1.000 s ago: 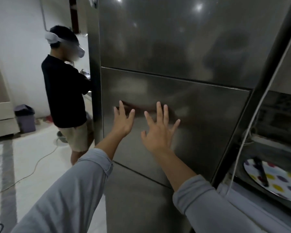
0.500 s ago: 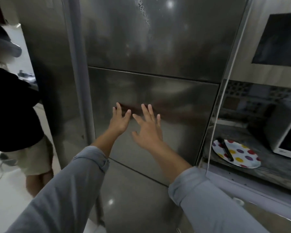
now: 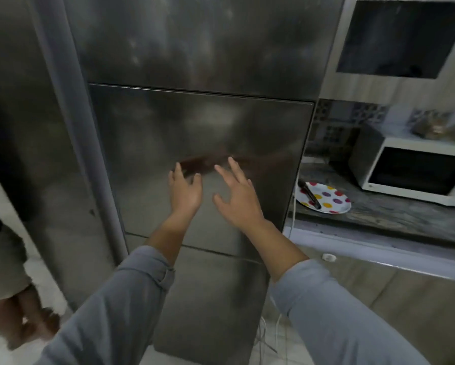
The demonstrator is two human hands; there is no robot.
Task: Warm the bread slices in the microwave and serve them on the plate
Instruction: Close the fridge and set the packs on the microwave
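Here, hands: two, left hand [image 3: 185, 192] and right hand [image 3: 238, 197], fingers spread, empty, mid-frame.
Obstacle: one steel fridge [image 3: 200, 122] directly ahead.
Plate: one dotted plate [image 3: 331, 200], right, on counter [image 3: 394, 219].
Microwave: one white microwave [image 3: 415, 169], door closed, far right.
Bystander: one person's leg [image 3: 16, 317], lower left.

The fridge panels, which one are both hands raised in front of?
The middle panel, between the seam above and the seam below. The left hand and right hand are spread open before it; the top and bottom panels have no hands before them.
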